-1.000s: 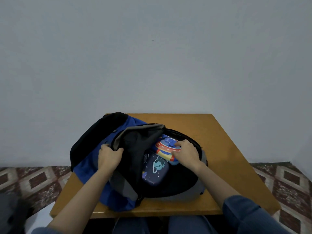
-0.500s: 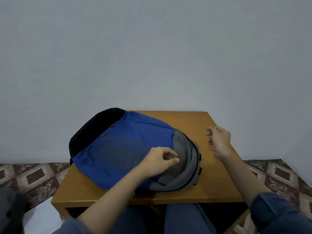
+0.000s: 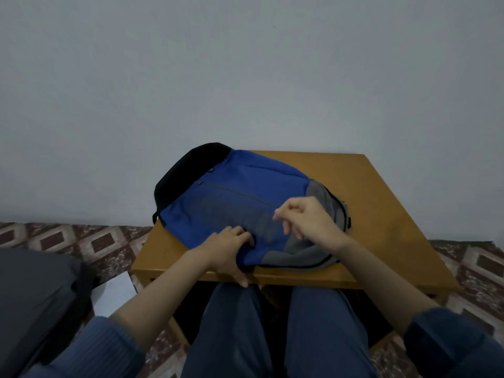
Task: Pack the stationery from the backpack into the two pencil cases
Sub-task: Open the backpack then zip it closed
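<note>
The blue, grey and black backpack (image 3: pixel 234 197) lies flat and closed on the small wooden table (image 3: pixel 381 203). My left hand (image 3: pixel 227 249) grips the bag's near blue edge, thumb under the fabric at the table's front edge. Over the blue front panel, my right hand (image 3: pixel 305 216) has its thumb and forefinger pinched together at the right end of the front pocket zipper (image 3: pixel 234 192). The pull itself is too small to make out. No pencil cases or stationery are in sight.
The table stands against a plain grey wall (image 3: pixel 245 77). My knees (image 3: pixel 272 323) are under its front edge. A dark grey bag (image 3: pixel 32 296) and a white sheet (image 3: pixel 114 293) lie on the patterned floor (image 3: pixel 81 241) at the left.
A second ago the backpack was open with two pencil cases showing inside. It is closed now. My left hand shifted to the near edge and my right hand came onto the front zipper.
</note>
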Available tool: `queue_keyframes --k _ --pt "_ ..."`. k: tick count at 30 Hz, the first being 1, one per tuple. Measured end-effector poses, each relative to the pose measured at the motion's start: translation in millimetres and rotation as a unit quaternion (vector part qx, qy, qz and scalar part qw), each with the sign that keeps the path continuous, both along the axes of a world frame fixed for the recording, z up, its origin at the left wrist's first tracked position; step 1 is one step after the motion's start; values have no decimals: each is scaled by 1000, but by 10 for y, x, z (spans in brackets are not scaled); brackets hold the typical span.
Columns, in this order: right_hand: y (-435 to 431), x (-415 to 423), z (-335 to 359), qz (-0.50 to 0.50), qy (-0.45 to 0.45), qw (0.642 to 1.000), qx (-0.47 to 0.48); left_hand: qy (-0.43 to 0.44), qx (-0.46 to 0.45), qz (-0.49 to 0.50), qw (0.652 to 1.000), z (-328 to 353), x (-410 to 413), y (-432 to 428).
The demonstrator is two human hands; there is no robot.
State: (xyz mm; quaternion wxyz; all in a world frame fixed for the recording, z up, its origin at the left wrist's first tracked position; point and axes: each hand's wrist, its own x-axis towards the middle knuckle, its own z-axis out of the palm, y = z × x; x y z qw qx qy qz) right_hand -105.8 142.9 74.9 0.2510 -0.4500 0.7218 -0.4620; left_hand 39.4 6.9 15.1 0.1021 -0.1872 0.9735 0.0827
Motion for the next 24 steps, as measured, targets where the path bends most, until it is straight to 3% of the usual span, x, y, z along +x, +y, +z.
queue_keyframes --k 3,5,8,11,14,20,24 --pt "14 323 -57 125 -13 986 111 75 -54 13 996 -152 -2 11" --pt "-4 515 -192 181 -13 954 238 154 -29 48 987 -170 -36 8" --pt "-59 706 -461 147 -7 920 362 214 49 92 971 -101 -49 -65" --pt "-148 747 -681 -13 -30 955 296 212 91 104 967 -41 -42 -135" --pt "-263 698 -812 -135 28 977 161 229 130 113 958 -58 -23 -184" --pt "-330 622 -875 -166 48 982 74 209 207 112 949 4 78 -228" --pt "-360 544 -836 -126 78 988 47 184 197 107 957 -35 82 -218"
